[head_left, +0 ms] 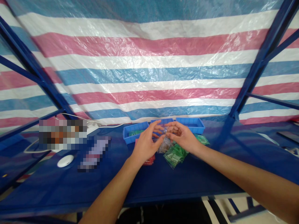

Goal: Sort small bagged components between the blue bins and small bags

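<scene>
Above the table my right hand (183, 136) pinches a small clear plastic bag (166, 130) between thumb and fingers. Facing it, my left hand (147, 141) has its fingers apart and curved around the bag's near side; whether its thumb touches the bag I cannot tell. Below both hands lies another clear bag (164, 146) with small brownish pieces. Green packets (176, 155) spread out under my right hand. Red packets (149, 161) show partly from beneath my left hand.
Three blue bins stand along the back: a left bin (127, 137) with green packets, a middle bin (161, 120) and a right bin (193, 125). A white round object (65, 161) and white cables lie left on the blue table (187, 183). Blue metal posts flank a striped sheet (149, 71).
</scene>
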Available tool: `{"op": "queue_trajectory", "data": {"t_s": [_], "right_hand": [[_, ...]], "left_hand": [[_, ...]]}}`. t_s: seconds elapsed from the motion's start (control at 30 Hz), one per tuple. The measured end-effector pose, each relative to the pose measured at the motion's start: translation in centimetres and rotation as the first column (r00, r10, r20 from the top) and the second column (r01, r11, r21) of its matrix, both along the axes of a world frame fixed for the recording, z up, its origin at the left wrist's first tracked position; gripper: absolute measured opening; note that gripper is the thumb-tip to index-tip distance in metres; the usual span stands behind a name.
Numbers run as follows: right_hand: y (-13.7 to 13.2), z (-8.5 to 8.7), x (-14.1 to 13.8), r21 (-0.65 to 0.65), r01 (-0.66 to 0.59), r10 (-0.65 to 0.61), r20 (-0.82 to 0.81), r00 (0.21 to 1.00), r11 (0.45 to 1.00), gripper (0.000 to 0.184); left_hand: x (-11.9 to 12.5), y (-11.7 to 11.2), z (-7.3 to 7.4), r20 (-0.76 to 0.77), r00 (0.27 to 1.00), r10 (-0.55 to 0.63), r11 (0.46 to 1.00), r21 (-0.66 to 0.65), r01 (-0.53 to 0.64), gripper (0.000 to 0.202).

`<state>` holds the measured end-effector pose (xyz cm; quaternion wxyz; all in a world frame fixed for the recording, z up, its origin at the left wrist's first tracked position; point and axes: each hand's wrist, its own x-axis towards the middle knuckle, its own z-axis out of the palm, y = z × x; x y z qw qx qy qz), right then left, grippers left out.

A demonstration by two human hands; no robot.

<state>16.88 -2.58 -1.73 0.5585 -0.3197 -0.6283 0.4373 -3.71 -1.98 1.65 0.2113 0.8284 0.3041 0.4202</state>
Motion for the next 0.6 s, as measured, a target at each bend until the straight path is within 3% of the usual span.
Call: {"op": "queue_trajectory", "data": {"t_s": [0.33,0.47,0.6], "right_hand": [[-0.1,-0.4,-0.2,0.036,0.082,-0.084,0.039,0.996,0.996,0.028],[-0.8,-0.2,-0.6,0.081,0.1,-0.106,0.076,0.991,0.992,0.027],[-1.4,0.1,-0.6,0.126,0.107,-0.125,0.148,0.981,0.986,0.029]], "left_hand": [[0.0,-0.2,0.2,-0.014,0.99,0.137,0.984,0.113,-0.135,0.007],[-0.1,0.0,0.2,-0.07,0.994,0.085,0.995,0.049,-0.081,0.011],[-0.4,0.3,-0.1,-0.098,0.989,0.112,0.992,0.071,-0.105,0.021]]}}
